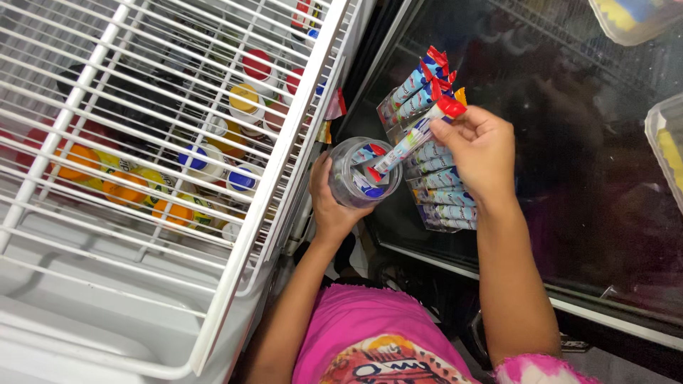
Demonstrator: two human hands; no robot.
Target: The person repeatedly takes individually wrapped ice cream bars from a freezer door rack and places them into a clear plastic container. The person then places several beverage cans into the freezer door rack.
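Observation:
My left hand (329, 205) grips a clear plastic jar (358, 173) from below and behind. A few blue and white stick packets with red ends lie inside it. My right hand (482, 147) pinches one such stick packet (413, 139) by its red end, with the other end dipping into the jar's mouth. Just beyond stands a clear open box (425, 165) packed with several of the same stick packets, resting on the dark glass lid.
A white wire basket (284, 163) sits at left over an open chest cooler, with several bottles with red, yellow, blue and orange caps (242, 99) beneath. A dark glass lid (583, 178) spreads to the right. Clear plastic containers (665, 142) sit at the right edge.

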